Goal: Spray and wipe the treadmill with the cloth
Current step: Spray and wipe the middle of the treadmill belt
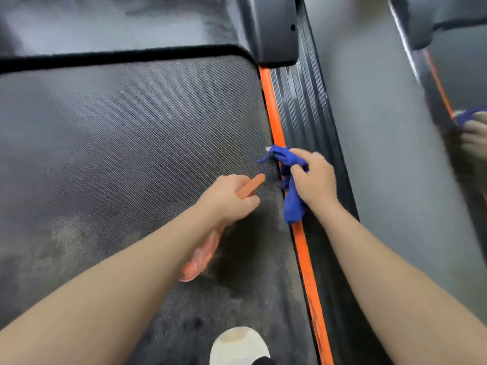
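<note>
The treadmill's dark textured belt [126, 143] fills the left and middle of the view. An orange strip [272, 111] runs along its right edge beside a ribbed black side rail [303, 106]. My left hand [226, 198] is closed around an orange spray bottle [203, 256]; its nozzle [251, 185] points toward the strip. My right hand [315, 177] grips a bunched blue cloth [291, 201] pressed on the orange strip and rail. Most of the bottle is hidden under my left forearm.
A black upright post base [276, 30] stands at the top of the rail. Grey floor [382, 154] lies right of the treadmill. A mirror [463, 127] at the far right reflects the hand and cloth. My white shoe [238, 346] rests on the belt at the bottom.
</note>
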Action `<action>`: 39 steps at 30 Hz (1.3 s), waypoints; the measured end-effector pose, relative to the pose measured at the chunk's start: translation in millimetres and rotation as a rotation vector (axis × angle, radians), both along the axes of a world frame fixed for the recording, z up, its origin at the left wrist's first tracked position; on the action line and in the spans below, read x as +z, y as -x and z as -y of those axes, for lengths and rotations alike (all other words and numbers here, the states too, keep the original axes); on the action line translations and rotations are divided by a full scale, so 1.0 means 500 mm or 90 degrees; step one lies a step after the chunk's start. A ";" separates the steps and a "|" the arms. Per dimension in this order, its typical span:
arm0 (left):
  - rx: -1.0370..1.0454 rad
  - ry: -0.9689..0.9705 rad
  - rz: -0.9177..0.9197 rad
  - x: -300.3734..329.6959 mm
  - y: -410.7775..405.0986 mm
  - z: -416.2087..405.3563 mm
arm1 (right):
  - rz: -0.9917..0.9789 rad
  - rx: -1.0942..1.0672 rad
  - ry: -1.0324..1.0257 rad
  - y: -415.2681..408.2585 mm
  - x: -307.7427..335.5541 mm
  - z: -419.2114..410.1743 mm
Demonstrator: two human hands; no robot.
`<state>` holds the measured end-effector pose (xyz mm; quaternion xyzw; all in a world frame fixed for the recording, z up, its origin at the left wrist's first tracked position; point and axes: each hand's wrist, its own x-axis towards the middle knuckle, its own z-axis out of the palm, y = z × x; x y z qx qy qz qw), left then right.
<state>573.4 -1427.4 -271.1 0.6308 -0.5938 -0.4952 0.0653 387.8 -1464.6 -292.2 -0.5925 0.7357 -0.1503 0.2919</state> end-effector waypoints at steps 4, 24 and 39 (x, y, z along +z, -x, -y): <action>-0.123 0.007 0.057 -0.001 0.091 0.004 | 0.070 -0.127 0.034 0.118 0.026 0.032; 0.027 0.047 -0.021 0.002 0.117 0.064 | -0.208 0.234 0.039 0.064 -0.001 0.059; 0.083 0.074 0.009 -0.005 0.092 0.072 | -0.238 0.338 0.128 0.065 -0.014 0.040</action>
